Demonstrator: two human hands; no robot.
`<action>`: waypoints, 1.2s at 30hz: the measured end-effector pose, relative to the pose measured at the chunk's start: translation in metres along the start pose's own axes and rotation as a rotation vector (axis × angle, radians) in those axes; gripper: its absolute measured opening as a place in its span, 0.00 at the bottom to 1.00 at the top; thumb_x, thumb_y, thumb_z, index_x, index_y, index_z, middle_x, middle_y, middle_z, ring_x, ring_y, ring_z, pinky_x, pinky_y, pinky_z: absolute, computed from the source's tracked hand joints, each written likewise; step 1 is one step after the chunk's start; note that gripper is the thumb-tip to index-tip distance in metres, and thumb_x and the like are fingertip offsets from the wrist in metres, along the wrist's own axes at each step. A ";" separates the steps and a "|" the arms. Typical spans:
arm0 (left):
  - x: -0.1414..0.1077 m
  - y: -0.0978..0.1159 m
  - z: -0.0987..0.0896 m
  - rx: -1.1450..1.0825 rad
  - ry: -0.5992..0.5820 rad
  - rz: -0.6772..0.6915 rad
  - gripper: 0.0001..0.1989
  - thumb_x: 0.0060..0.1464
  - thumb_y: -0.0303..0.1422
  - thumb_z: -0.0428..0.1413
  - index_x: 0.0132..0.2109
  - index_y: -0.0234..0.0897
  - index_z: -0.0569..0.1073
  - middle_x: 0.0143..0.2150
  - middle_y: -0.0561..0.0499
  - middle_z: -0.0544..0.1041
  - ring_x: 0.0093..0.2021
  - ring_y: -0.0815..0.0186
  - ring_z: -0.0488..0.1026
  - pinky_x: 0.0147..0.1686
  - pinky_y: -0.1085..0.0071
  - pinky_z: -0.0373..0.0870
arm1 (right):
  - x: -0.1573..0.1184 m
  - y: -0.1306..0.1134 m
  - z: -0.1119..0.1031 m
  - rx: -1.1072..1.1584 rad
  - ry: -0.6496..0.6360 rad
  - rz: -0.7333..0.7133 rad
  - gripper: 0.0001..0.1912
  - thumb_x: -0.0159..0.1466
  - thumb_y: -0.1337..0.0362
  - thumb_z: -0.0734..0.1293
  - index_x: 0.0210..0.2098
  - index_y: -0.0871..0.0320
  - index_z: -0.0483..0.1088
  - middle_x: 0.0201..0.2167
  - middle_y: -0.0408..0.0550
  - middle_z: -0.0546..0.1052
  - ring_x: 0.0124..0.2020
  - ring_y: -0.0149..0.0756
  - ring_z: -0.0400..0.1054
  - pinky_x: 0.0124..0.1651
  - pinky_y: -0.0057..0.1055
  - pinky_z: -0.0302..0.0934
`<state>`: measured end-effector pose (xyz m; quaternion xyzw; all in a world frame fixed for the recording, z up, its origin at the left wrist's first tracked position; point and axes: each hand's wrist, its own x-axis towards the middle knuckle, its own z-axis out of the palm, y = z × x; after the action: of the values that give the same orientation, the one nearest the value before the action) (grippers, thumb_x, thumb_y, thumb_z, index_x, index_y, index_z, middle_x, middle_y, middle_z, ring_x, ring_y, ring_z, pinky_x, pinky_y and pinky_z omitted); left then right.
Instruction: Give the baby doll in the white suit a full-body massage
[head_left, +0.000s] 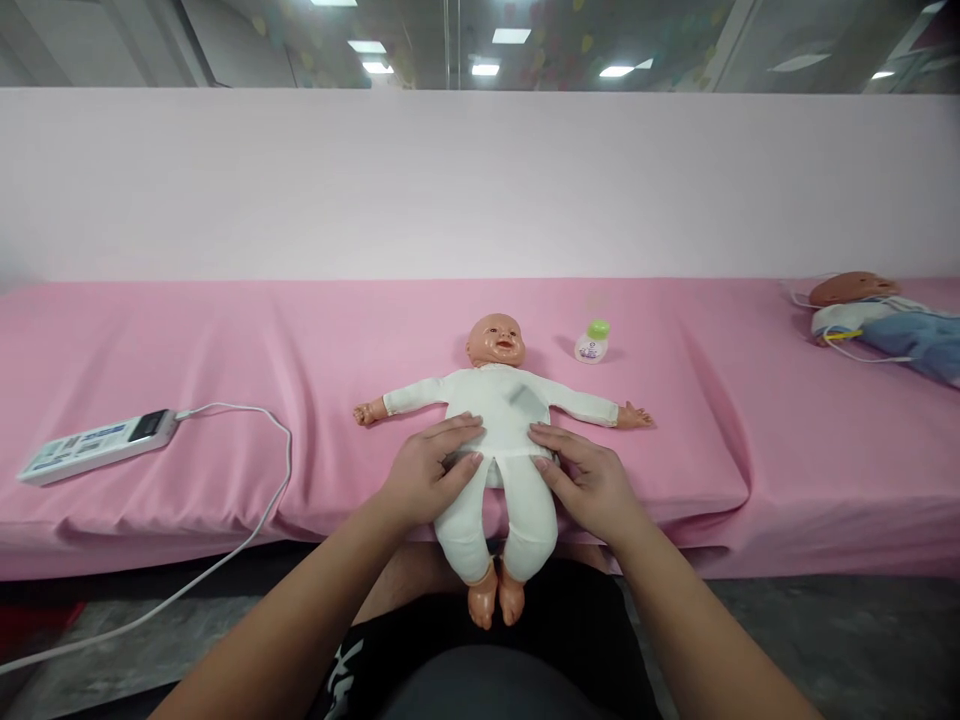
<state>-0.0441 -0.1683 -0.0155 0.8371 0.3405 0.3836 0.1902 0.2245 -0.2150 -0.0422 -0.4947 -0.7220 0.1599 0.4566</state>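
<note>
A baby doll [499, 410] in a white cloth body lies face up on the pink-covered bed, arms spread wide. Its legs hang past the front edge, and its bare feet are over my lap. My left hand [435, 470] rests against the doll's waist on the left side, fingers stretched over the belly and thumb at the hip. On the opposite side my right hand [589, 478] lies likewise, its fingers extended and its thumb apart. Both hands touch the doll without wrapping round it. A grey patch marks the doll's chest.
Right of the doll's head stands a small bottle [592, 345] with a green cap. A white power strip [101, 445] with a cable [289, 450] lies at left. Another doll [885, 310] in blue lies far right. Behind the pink sheet [360, 330] rises a white wall [480, 190].
</note>
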 end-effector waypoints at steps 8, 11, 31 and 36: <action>0.000 0.002 -0.001 0.000 0.004 -0.004 0.18 0.64 0.36 0.57 0.58 0.40 0.80 0.62 0.46 0.78 0.64 0.54 0.74 0.67 0.51 0.69 | 0.000 0.000 -0.001 -0.001 0.008 -0.011 0.18 0.70 0.55 0.69 0.57 0.49 0.77 0.58 0.47 0.79 0.61 0.44 0.73 0.67 0.47 0.67; 0.000 0.003 -0.001 -0.002 0.007 -0.002 0.18 0.64 0.36 0.57 0.58 0.41 0.80 0.61 0.46 0.78 0.64 0.53 0.74 0.67 0.51 0.69 | 0.000 -0.002 -0.001 -0.006 0.010 -0.014 0.18 0.70 0.55 0.69 0.57 0.49 0.77 0.58 0.47 0.79 0.61 0.45 0.73 0.67 0.47 0.67; 0.000 0.005 0.003 -0.008 0.024 0.003 0.18 0.64 0.35 0.57 0.59 0.40 0.79 0.61 0.47 0.79 0.64 0.54 0.74 0.68 0.52 0.68 | -0.002 -0.001 -0.004 -0.006 0.004 -0.009 0.18 0.69 0.55 0.69 0.57 0.51 0.77 0.58 0.48 0.79 0.61 0.46 0.73 0.68 0.48 0.67; -0.001 0.005 0.001 0.002 0.024 -0.007 0.18 0.64 0.36 0.57 0.59 0.40 0.79 0.61 0.46 0.79 0.64 0.54 0.74 0.66 0.52 0.70 | -0.001 -0.002 -0.004 0.000 -0.003 -0.014 0.18 0.70 0.55 0.68 0.58 0.50 0.77 0.58 0.49 0.79 0.61 0.47 0.73 0.68 0.50 0.67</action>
<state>-0.0419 -0.1730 -0.0136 0.8314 0.3461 0.3926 0.1865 0.2265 -0.2174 -0.0397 -0.4895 -0.7260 0.1576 0.4566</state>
